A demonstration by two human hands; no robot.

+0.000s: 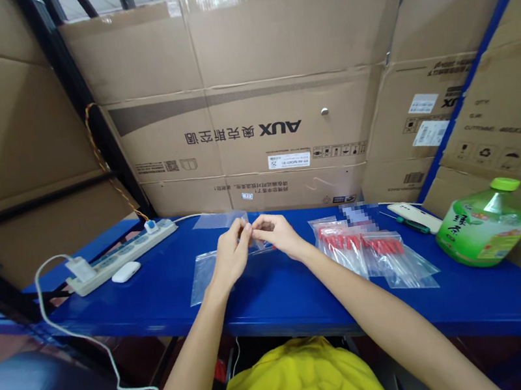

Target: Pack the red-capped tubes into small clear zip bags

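My left hand (232, 249) and my right hand (278, 234) meet over the middle of the blue table, fingertips pinched close together. Between them is a small clear plastic bag (259, 244), mostly hidden by the fingers, with a bit of red showing near its lower edge. Flat under and left of my left hand lies a clear zip bag (202, 278). Another clear plastic sheet or bag (210, 221) is behind the hands. To the right of my right hand, several clear zip bags with red pieces (342, 241) lie overlapping, and more red pieces (385, 246) show beside them.
A white power strip (122, 256) with a plug and cables runs along the left, a white oval case (126, 271) before it. At right stand a green bottle (483, 225), a dark green tool (412, 225) and a white object (415, 215). Cardboard walls (241, 46) enclose the blue table (282, 303).
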